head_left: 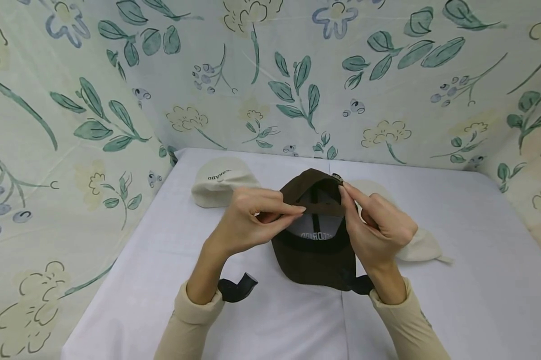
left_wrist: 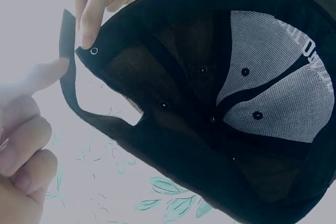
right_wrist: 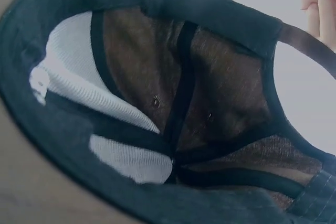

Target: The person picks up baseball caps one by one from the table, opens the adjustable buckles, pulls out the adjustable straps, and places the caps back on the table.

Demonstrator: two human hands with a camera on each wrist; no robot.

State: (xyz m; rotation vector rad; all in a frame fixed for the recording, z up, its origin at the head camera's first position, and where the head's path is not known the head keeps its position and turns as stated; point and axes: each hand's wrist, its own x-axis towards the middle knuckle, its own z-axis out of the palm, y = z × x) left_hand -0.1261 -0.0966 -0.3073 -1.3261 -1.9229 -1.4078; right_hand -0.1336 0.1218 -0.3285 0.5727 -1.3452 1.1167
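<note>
The dark cap's (head_left: 315,270) strap (left_wrist: 68,93) is pinched by left hand (head_left: 242,222), corner (left_wrist: 101,57) by right hand (head_left: 378,225). Alignment could be lost by slipping.

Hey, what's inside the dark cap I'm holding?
Inside the dark cap: pale mesh panels, dark seam strips, white lettering. The inner band covers the panels' lower edges, so those can't be seen.

Dark brown baseball cap (head_left: 317,245) — pale-lined hollow showing, brim (head_left: 315,269) on the near side, back strap (left_wrist: 68,85) unfastened — perhaps held just clear of the table (head_left: 279,325).
</note>
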